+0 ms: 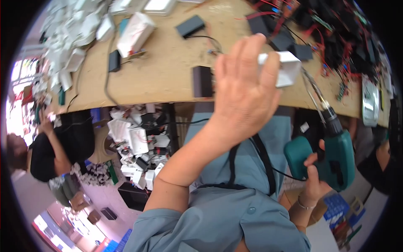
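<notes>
My left hand (243, 84) is raised over the table's near edge, closed on a white open-sided plastic case (289, 69). Its palm side is hidden, so the exact grip cannot be seen. Low on the right, my right hand (312, 182) grips a green power drill (341, 161). The drill's long bit (312, 86) points up toward the case, its tip close to the case's right side. Left of my left hand, a dark rectangular block (202, 81) stands at the table edge. Farther back lies another dark block (190, 26) with a thin wire.
A heap of white plastic cases (75, 29) covers the table's far left. Black parts with red wires (331, 42) pile up at the far right. One white case (136, 33) lies left of centre. Scrap cases (138, 140) fill a spot below the table. A person (58, 147) sits at left.
</notes>
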Motion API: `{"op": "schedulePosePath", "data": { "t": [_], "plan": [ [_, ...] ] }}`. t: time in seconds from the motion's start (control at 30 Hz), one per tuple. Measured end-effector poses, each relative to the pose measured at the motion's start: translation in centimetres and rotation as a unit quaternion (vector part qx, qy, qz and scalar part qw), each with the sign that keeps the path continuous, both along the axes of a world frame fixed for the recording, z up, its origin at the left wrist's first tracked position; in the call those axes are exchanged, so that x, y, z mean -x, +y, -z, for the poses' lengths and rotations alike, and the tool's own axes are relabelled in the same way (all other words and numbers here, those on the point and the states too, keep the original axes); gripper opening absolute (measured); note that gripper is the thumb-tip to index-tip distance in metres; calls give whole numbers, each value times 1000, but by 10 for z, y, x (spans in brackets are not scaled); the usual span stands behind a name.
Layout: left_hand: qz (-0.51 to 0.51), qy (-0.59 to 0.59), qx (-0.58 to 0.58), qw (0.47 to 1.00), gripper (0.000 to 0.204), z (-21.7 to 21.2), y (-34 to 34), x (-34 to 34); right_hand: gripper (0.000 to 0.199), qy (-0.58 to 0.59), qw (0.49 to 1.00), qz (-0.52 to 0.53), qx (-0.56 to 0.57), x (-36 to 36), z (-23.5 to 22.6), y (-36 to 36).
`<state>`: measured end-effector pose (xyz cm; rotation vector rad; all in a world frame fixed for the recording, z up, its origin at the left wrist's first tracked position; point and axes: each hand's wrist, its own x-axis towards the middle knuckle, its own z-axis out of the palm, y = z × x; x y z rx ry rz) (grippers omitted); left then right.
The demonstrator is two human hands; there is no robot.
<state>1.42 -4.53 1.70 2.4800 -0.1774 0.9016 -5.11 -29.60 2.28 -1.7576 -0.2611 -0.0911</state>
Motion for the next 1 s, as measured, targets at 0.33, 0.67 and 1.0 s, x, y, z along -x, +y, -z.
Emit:
{"op": "schedulePosePath", "data": {
  "t": [0.33, 0.67, 1.0],
  "plan": [
    [29, -10, 135, 990, 66, -26, 45, 6, 59, -36, 998, -1, -43, -6, -5, 4],
    [89, -89, 565, 815, 47, -89, 224, 36, 59, -39, 998, 4, -51, -10, -4, 8],
    [-169, 128, 76, 974, 58, -38, 248, 9, 60, -55, 997, 13, -56, -10, -9, 12]
  ]
}}
